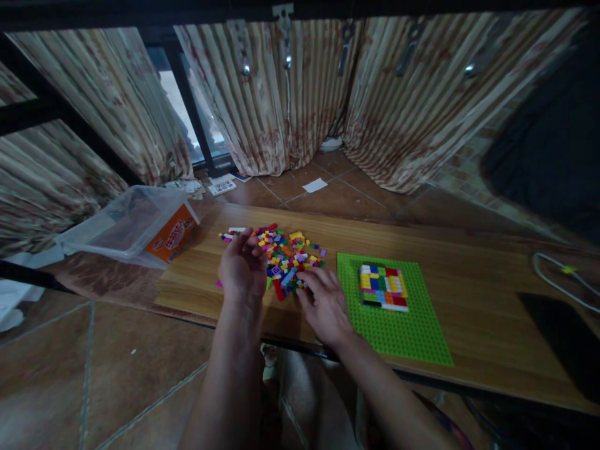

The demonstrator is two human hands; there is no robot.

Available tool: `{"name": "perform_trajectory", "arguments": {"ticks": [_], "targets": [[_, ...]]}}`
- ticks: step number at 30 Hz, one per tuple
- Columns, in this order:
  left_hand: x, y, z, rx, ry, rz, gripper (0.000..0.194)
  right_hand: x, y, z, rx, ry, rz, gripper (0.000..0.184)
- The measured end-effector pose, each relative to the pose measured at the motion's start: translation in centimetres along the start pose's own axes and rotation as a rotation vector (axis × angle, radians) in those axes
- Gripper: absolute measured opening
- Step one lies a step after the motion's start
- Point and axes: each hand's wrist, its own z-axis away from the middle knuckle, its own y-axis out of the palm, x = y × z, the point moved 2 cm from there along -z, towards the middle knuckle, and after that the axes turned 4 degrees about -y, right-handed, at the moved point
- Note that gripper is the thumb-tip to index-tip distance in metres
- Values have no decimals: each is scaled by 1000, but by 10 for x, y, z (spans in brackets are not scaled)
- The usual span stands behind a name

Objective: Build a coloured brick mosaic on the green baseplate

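A loose heap of small colourful toy building bricks [281, 250] lies on the wooden tabletop. My left hand [244, 265] is over the heap's left side, palm turned partly up and fingers curled in; whatever they may hold cannot be made out. At the heap's lower right edge, my right hand [325, 303] reaches down with bent fingers, thumb and forefinger apart, close to or touching bricks. Right of it lies a green studded baseplate [394, 337]. On the plate sits a roughly square block of multicoloured bricks [383, 287].
A clear plastic bin [126, 219] with an orange label stands left of the heap. A dark flat object [557, 337] and a white cable [553, 275] lie at the table's right end. Striped curtains [300, 94] hang behind, and papers [315, 185] lie on the tiled floor.
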Motion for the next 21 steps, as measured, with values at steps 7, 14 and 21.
{"name": "perform_trajectory", "arguments": {"ticks": [7, 14, 21], "targets": [[-5, -3, -1, 34, -41, -3, 14, 2, 2, -4, 4, 2, 6, 29], [-7, -1, 0, -15, -98, -41, 11, -23, -29, -3, -74, 123, -9, 19], [-3, 2, 1, 9, -129, -85, 15, -24, -28, 3, 71, 64, 9, 21]]}}
